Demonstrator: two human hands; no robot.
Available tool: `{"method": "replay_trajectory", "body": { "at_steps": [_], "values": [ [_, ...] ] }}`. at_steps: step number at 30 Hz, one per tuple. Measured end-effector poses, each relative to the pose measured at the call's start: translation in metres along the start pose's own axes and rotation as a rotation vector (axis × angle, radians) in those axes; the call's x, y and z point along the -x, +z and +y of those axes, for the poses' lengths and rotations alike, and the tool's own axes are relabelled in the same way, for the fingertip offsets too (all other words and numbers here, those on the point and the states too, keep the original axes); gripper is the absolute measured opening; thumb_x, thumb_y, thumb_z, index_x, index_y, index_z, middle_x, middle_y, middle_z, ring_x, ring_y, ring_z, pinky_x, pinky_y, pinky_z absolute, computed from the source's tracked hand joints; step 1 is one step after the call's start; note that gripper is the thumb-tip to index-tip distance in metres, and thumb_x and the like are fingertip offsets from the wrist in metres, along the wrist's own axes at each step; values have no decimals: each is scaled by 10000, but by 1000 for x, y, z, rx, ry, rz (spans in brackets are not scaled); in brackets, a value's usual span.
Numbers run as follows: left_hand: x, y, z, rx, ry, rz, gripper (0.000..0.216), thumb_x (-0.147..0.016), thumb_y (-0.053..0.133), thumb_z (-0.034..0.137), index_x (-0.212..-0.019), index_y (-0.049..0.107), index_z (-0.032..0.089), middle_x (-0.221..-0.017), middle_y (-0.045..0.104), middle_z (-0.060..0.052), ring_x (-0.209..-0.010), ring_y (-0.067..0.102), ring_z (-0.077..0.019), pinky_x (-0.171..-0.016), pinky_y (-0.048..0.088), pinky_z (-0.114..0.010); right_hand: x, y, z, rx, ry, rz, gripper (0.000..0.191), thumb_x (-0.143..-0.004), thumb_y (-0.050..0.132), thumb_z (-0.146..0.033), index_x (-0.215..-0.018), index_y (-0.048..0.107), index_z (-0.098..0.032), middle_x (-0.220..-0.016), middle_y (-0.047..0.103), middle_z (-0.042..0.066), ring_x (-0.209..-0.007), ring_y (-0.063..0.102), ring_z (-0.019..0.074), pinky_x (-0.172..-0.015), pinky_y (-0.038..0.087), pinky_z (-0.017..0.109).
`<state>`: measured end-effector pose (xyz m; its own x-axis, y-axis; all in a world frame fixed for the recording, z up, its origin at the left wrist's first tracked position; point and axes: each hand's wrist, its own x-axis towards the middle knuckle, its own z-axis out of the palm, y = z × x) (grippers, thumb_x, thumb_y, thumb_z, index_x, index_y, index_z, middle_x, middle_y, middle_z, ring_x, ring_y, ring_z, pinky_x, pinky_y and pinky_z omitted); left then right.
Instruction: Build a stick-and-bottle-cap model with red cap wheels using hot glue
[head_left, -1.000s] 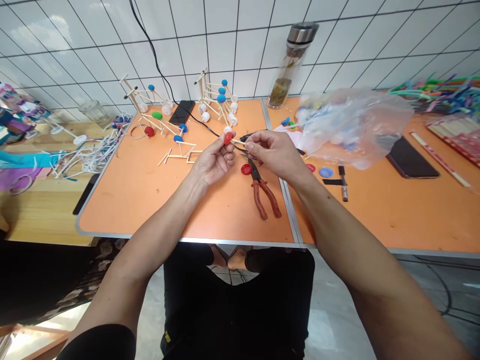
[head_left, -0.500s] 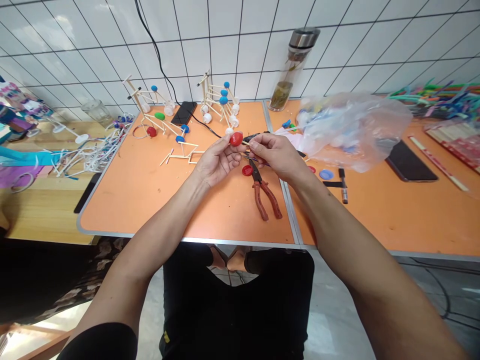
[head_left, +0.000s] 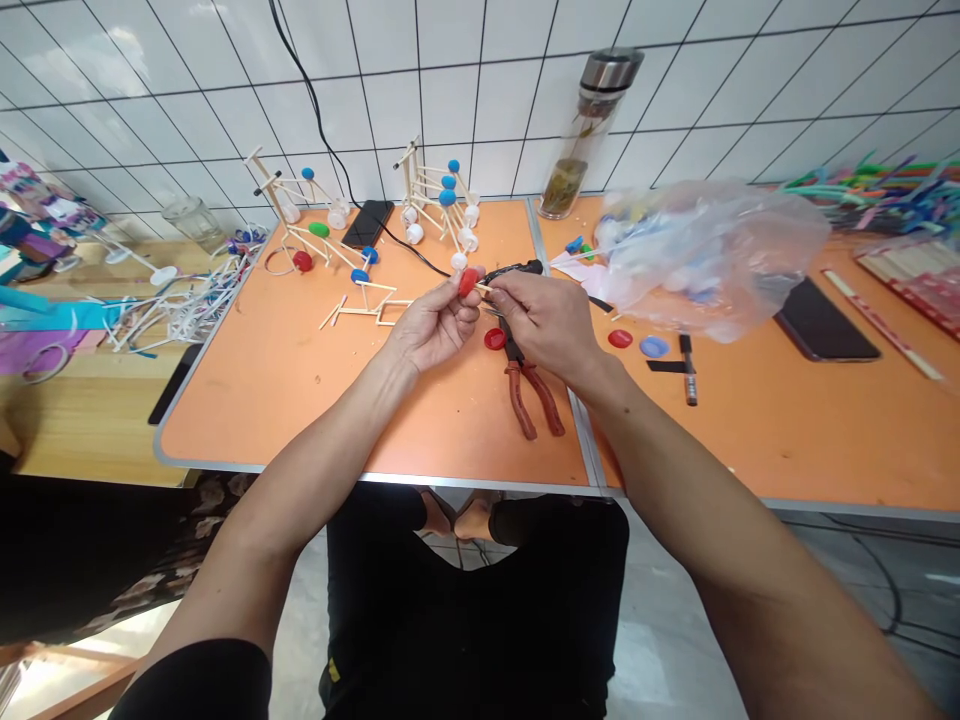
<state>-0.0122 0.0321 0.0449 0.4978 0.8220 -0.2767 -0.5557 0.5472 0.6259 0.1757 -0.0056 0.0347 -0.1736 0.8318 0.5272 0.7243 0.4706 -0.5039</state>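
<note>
Between the thumb and fingers of my left hand [head_left: 439, 322] is a small red round piece [head_left: 468, 282], which looks like a plastic cap. My right hand [head_left: 551, 315] is closed just to its right, pinching a thin wooden stick [head_left: 484, 287] whose end meets or nearly meets the red piece. My fingers hide most of the stick. Below the right hand lie red-handled pliers [head_left: 525, 385], with their jaws partly covered. Another red disc [head_left: 494, 340] rests beside the pliers. To the left is a flat stick frame [head_left: 367, 314] on the orange table [head_left: 450, 440].
Stick models with coloured round pieces [head_left: 447, 198] stand at the back, near a phone [head_left: 368, 224] and a cable. A tea bottle [head_left: 581, 140] stands by the wall. Rightward are a plastic bag [head_left: 712, 255], a marker [head_left: 688, 370], a blue disc [head_left: 654, 346] and another phone [head_left: 825, 318].
My right hand has turned and shifted slightly, its back now more upward. The red piece has tilted in my left fingers and moved a little left. A red disc right of my right hand shows more fully.
</note>
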Motion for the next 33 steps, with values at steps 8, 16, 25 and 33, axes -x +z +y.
{"method": "replay_trajectory", "body": {
  "at_steps": [8, 16, 25, 33],
  "values": [
    [0, 1, -3, -12, 17, 37, 215, -1162, 616, 297, -1164, 804, 193, -711, 707, 18, -557, 620, -51, -591, 522, -129, -5, -5, -5, -281, 99, -54, 480, -1103, 581, -637, -843, 704, -252, -809, 706, 49, -810, 624, 245, -778, 466, 385],
    [0, 0, -5, -35, -10, -4, 238, -1170, 595, 301, -1154, 800, 183, -681, 721, 15, -536, 639, -58, -570, 526, -134, -9, -7, 6, -333, 124, -86, 419, -1070, 650, -550, -793, 696, -238, -742, 645, 22, -730, 540, 198, -703, 399, 351],
    [2, 1, 5, -188, 50, 18, 408, -1138, 637, 537, -1223, 808, 176, -728, 784, -16, -526, 674, -79, -563, 542, -170, -9, -7, 8, -407, 165, -106, 441, -1050, 670, -611, -813, 701, -241, -714, 644, 12, -690, 534, 185, -676, 395, 338],
    [-1, -2, 9, -356, 143, 104, 479, -1023, 766, 657, -1143, 820, 197, -815, 806, -29, -549, 693, -83, -531, 518, -182, -8, -4, 13, -282, 149, -3, 352, -1020, 731, -525, -820, 726, -236, -769, 677, 17, -736, 544, 192, -704, 400, 346]
  ]
}}
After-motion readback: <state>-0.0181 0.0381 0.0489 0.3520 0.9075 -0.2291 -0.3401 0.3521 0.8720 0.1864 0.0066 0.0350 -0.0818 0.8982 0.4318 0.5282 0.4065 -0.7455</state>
